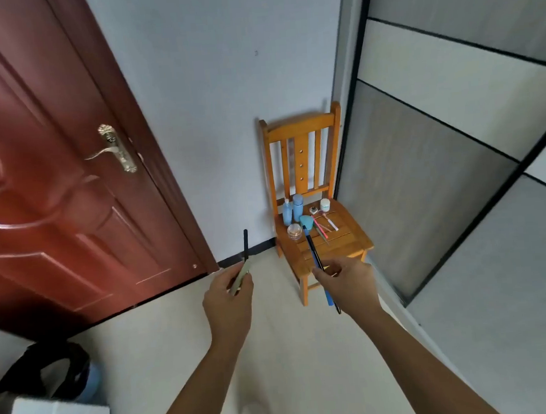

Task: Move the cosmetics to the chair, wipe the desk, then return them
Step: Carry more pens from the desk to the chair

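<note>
A single head view looks forward and down from standing height, facing a room corner; the chair (319, 236) stands near, at one o'clock.

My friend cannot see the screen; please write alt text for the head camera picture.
Two hands reach toward a wooden chair in a corner: the left hand pinches a slim black-tipped stick, the right hand grips a blue-and-black pencil. Blue bottles, jars and small cosmetics sit on the seat.
</note>
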A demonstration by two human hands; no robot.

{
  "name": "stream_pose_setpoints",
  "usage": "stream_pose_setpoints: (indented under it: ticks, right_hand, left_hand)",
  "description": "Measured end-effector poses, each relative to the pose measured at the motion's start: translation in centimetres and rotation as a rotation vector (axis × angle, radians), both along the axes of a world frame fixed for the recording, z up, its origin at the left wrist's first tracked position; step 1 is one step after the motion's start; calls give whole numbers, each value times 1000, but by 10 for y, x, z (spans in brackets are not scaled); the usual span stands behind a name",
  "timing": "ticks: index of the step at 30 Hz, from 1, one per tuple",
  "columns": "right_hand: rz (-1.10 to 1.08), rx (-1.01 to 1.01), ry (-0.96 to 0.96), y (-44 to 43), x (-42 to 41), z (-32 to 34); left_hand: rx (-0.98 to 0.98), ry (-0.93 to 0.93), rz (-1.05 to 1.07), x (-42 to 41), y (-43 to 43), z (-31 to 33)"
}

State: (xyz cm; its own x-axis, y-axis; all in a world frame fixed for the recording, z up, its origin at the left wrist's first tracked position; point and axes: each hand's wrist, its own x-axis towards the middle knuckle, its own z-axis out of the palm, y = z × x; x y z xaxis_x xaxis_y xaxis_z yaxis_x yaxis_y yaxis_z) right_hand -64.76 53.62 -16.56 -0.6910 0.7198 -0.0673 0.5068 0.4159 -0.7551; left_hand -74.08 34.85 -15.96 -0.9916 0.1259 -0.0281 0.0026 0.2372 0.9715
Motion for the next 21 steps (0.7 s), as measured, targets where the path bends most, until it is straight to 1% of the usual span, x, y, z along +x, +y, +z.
stream_pose_setpoints:
  ticks: [6, 9, 12, 15, 18, 21]
  right_hand:
    - [-43, -68, -50, 75, -69, -18]
    - [-103, -38, -41, 120, -115, -12]
    - [-167, -1, -24, 163, -155, -3]
    - [-202, -25, -37, 201, -180, -1]
    - [-234, -90, -51, 234, -194, -15]
    - [-248, -132, -104, 272, -209, -43]
  left_hand:
    - [14, -32, -50, -82, 81, -19]
    - [24, -31, -82, -136, 126, -15]
    - [-28, 9, -122, -183, 171, -8]
    - [-89, 36, -150, -220, 217, -7]
    - [-140, 17, -184, -243, 259, -22]
    - [-207, -36, -194, -260, 300, -48]
